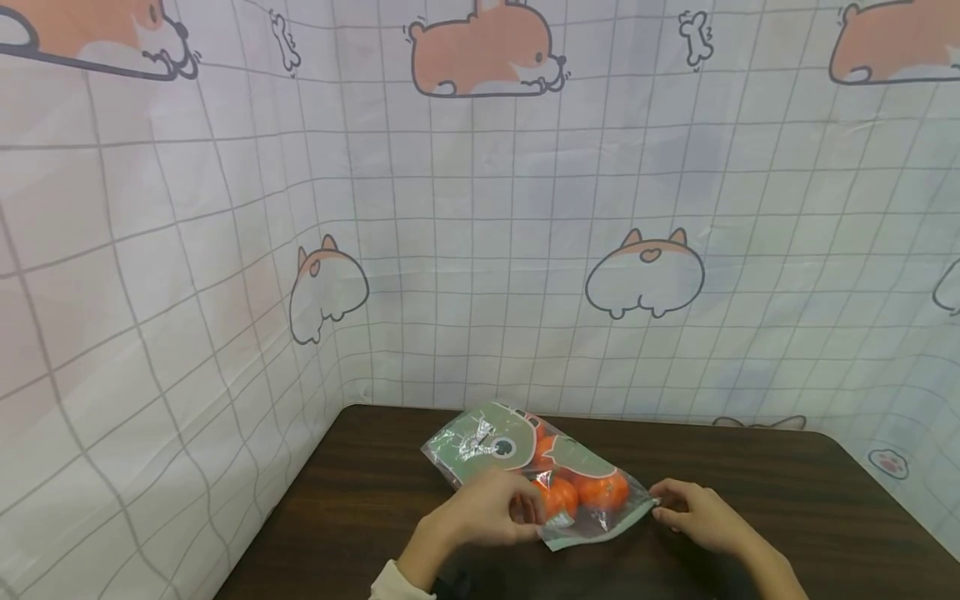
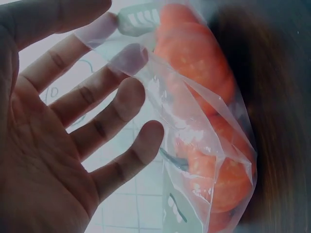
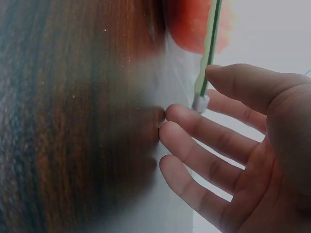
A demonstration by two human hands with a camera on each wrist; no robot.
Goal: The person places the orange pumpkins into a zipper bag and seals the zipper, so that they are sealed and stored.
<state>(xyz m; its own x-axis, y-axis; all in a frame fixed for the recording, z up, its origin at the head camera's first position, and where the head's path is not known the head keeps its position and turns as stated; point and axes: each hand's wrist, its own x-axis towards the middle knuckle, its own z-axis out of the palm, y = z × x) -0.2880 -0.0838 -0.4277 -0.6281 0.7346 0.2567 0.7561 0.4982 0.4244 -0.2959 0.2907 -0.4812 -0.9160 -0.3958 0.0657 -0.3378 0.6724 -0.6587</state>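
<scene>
A clear, green-printed zip bag (image 1: 487, 450) lies on the table with several oranges (image 1: 603, 492) inside. My left hand (image 1: 491, 507) is at the left end of the bag's opening edge. In the left wrist view, the plastic film covers two of its fingertips (image 2: 129, 58), and the thumb lies over the film's edge. At the other end of the edge, my right hand (image 1: 705, 517) pinches the corner between thumb and index finger. A small white slider (image 3: 200, 104) sits at the end of the green zip strip (image 3: 209, 48), right by that thumb. The right hand's other fingers are spread near the tabletop.
The dark wood-grain table (image 1: 352, 500) has rounded far corners. A grid-patterned cloth with dog drawings (image 1: 480, 333) hangs behind it and along the left side. A thin dark cord (image 1: 761, 423) lies at the table's back edge.
</scene>
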